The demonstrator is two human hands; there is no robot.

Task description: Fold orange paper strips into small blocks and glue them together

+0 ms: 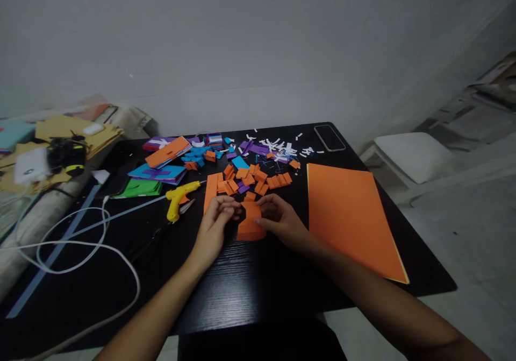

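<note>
Pinching the card [249,231] by its right edge is the right hand [280,218]; left of the card, the left hand [215,220] curls, grip unclear, with the glue gun [176,204] farther left.

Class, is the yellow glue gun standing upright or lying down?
Lying down: the glue gun rests on its side, barrel and handle along the black table.

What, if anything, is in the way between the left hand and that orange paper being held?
Nothing visible stands between the left hand and the orange paper; it is close by the paper's left edge, contact unclear. The right hand holds the right side. Small orange pieces lie beyond.
</note>
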